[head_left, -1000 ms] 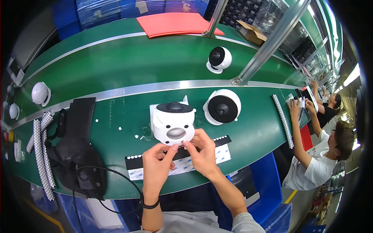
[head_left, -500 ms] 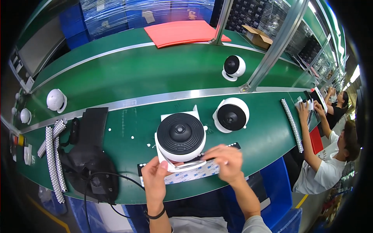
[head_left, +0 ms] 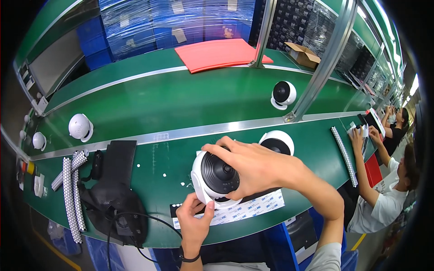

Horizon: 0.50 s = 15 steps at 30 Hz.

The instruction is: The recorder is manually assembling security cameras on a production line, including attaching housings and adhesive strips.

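Bundles of white perforated strips (head_left: 72, 189) lie at the far left of the green work table (head_left: 149, 104), fanned roughly lengthwise toward me. Just right of them I see a black fabric pouch (head_left: 113, 189) with a black cable (head_left: 135, 219) looping off it. Above, past the metal rail, a small white ribbed dome unit (head_left: 80, 127) sits alone.

Centre: my left hand (head_left: 194, 223) comes up from the lower edge, fingers curled against the lower left rim of the white round camera housing with the black ribbed disc face (head_left: 217, 178), thumb on its edge. The housing is tipped so that the disc face points up toward me, slightly left; being round, it shows no clear long axis. It sits above a white adhesive-tape sheet on a black backing (head_left: 253, 210), which runs lengthwise left to right along the near edge.

My right hand (head_left: 253, 169) is clamped over the housing's right side, fingers spread across the top rim. Hands apart, both gripping the same unit.

Behind my right hand, a second white round camera unit with a dark face (head_left: 278, 142) rests on the table, partly hidden. Further right, another person (head_left: 384, 203) works at the table end.
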### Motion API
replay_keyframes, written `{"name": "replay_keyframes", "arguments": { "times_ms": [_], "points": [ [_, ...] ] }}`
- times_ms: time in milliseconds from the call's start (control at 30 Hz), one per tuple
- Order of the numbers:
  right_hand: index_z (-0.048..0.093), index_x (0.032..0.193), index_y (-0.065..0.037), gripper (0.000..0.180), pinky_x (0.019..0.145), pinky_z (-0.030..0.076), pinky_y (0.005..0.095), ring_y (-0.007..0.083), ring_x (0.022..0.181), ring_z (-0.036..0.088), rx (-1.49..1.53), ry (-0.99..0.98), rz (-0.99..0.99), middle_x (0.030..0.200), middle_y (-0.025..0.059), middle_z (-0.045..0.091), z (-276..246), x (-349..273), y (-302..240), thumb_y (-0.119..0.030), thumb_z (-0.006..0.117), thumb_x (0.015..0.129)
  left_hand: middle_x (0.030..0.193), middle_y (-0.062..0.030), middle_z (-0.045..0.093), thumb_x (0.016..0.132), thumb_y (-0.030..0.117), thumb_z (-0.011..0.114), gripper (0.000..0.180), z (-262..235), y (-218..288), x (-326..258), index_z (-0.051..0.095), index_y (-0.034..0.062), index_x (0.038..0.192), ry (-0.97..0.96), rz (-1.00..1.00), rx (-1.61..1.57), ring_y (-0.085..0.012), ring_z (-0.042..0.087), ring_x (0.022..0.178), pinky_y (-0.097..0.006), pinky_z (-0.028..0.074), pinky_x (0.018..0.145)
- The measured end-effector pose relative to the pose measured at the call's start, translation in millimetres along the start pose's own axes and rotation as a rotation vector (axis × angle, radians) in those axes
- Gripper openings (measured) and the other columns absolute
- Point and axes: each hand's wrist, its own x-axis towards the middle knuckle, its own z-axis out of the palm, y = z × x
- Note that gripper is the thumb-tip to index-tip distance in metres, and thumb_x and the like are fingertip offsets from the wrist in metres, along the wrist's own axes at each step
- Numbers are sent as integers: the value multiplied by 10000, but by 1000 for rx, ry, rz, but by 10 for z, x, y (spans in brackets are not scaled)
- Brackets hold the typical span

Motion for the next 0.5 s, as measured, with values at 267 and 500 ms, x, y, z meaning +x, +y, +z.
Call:
{"name": "replay_keyframes", "arguments": {
  "times_ms": [267, 500],
  "points": [
    [432, 1515, -28, 1049, 909, 583, 537, 466, 1095, 681, -367, 531, 59, 1291, 249, 570, 8, 988, 783, -308, 933, 636, 1314, -186, 719, 868, -2, 801, 406, 149, -7, -221, 712, -26, 1264, 88, 303, 382, -328, 700, 1223, -428, 551, 1066],
    [406, 1565, -60, 1123, 914, 635, 477, 454, 1227, 633, -695, 753, 368, 1439, 268, 518, 299, 2011, 1819, -238, 973, 612, 1253, -184, 730, 874, 38, 820, 327, 268, -319, -291, 731, -23, 1184, -14, 253, 374, -355, 710, 1163, -418, 550, 1021]
  ]
}}
